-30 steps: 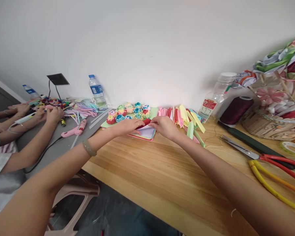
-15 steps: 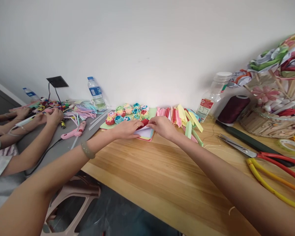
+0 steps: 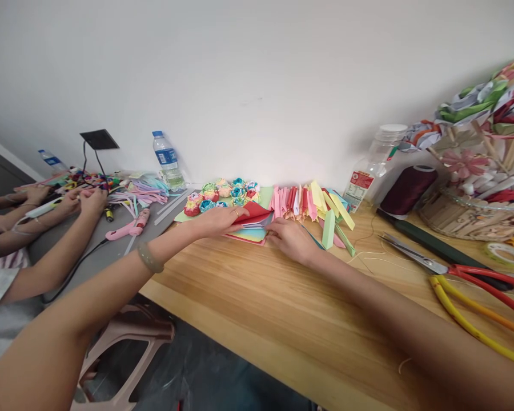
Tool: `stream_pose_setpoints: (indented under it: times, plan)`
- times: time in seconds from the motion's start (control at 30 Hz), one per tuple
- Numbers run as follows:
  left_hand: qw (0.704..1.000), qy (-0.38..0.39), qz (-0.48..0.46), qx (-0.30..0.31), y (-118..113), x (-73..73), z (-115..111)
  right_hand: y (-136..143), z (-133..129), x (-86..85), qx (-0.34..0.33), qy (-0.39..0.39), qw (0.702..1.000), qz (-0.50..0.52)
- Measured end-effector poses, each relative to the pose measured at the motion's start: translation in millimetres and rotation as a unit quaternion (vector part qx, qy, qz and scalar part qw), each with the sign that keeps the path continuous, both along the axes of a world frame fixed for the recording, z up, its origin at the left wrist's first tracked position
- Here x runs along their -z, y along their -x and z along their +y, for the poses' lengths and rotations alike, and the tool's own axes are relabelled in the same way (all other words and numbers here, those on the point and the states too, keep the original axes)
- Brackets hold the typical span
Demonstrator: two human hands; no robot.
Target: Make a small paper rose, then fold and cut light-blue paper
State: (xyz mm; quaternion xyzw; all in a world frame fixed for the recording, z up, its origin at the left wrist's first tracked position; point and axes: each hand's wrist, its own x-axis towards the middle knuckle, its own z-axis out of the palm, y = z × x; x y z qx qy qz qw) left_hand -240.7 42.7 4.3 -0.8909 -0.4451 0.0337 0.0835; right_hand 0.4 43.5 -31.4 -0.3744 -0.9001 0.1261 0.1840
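Note:
A stack of coloured paper [image 3: 251,234] lies on the wooden table, its upper sheets lifted. My left hand [image 3: 223,221] holds the red paper [image 3: 256,212] at its left side, fingers pressed together. At the stack's right edge, my right hand [image 3: 292,237] has its thumb and fingers closed on the sheets' corner. Behind my left hand sit several crumpled paper flowers [image 3: 223,194] on a light green sheet [image 3: 266,196]. Folded paper strips [image 3: 300,202] in pink, red and yellow lie just beyond my right hand.
Large scissors [image 3: 437,265], a dark thread spool [image 3: 408,191], a clear bottle [image 3: 370,165] and a flower basket [image 3: 475,220] occupy the right. At left are a water bottle [image 3: 167,160], a pink glue gun [image 3: 131,226] and other people's hands [image 3: 88,200] over craft pieces. A stool [image 3: 132,337] stands below.
The red paper has been raised and shows more of its surface. My right hand has moved slightly right and down, to the stack's right edge. The other people's hands shifted slightly.

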Motion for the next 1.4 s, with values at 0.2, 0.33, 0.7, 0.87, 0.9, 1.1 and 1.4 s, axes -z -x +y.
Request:
stream_pose_setpoints:
  times: [0.2, 0.33, 0.7, 0.87, 0.9, 1.1, 1.4]
  plan:
    - [1.0, 0.004, -0.003, -0.019, -4.2, -3.1, -0.4, 0.3, -1.7, 2.2, -0.006, -0.014, 1.0, -0.02]
    - [0.999, 0.01, -0.009, -0.03, -8.6, -5.4, -2.0, -1.1, -2.8, 3.6, -0.006, -0.029, 0.999, -0.039]
    - [0.998, -0.008, -0.02, -0.061, -9.5, -6.1, -7.9, 12.6, 4.8, -1.8, -0.056, -0.05, 0.996, -0.038]
    - [0.997, -0.032, -0.027, -0.069, -10.2, -3.4, -11.2, 14.8, 1.7, -5.9, -0.07, -0.037, 0.997, 0.001]
    - [0.996, -0.039, -0.029, -0.071, -10.9, -2.8, -12.1, 14.7, 2.1, -5.7, -0.072, -0.033, 0.997, 0.009]
    - [0.993, -0.074, -0.02, -0.084, -13.5, 2.8, -14.0, 14.8, 10.2, 0.0, -0.095, -0.008, 0.995, 0.032]
    - [0.991, -0.076, -0.026, -0.11, -6.8, 3.9, -0.9, 8.0, 9.5, -8.7, -0.082, 0.002, 0.996, -0.023]
